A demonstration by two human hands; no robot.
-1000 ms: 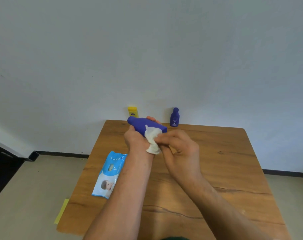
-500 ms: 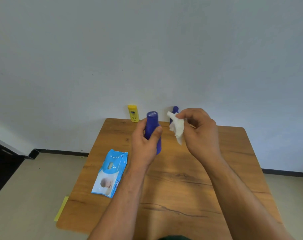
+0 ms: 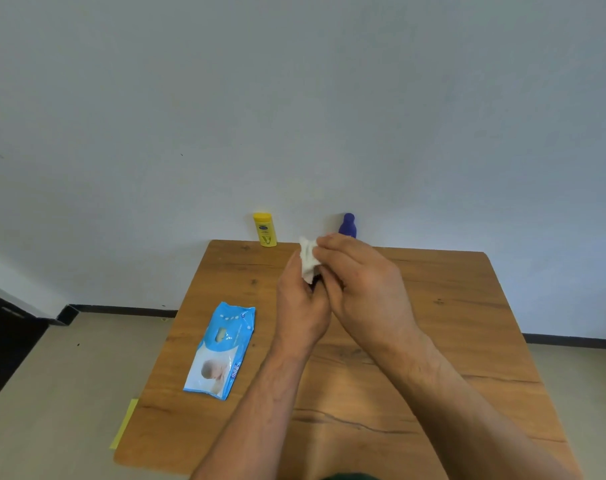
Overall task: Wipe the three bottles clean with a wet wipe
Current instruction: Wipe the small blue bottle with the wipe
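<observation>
Fingers (image 3: 331, 249) of my right hand (image 3: 367, 292): curled, pinching a bunched wet wipe (image 3: 307, 260) against the top of my left fist. Left hand (image 3: 301, 306): fingers closed in a fist, back of the hand toward the camera, so what they enclose is hidden. Judgement: the third bottle sits inside that fist, under the wipe. Only a dark sliver shows between the palms, and I cannot confirm it.

Both hands are raised over the far middle of the wooden table (image 3: 450, 306). One hand braces and the other rubs, so the wipe can get all round a curved surface.

Wipe: white, crumpled, limp. It folds to whatever lies under it and a tuft sticks up past my fingertips.

Yellow bottle (image 3: 265, 230): upright at the back edge by the wall, flat-capped, straight-sided, glossy plastic with a printed label. Small blue bottle (image 3: 347, 226): upright at the same edge, rounded cap, narrow neck, lower half hidden behind my right hand. The two stand well apart, out of the working space. Whether either is already clean cannot be told.

Wipes pack (image 3: 221, 348): soft blue-and-white film pouch lying flat to my left, dispensing slot open and facing up, near enough to pull another sheet from. It looks slippery and will slide if tugged one-handed.

Yellow paper slip (image 3: 124, 424): on the floor by the table's near left corner.
</observation>
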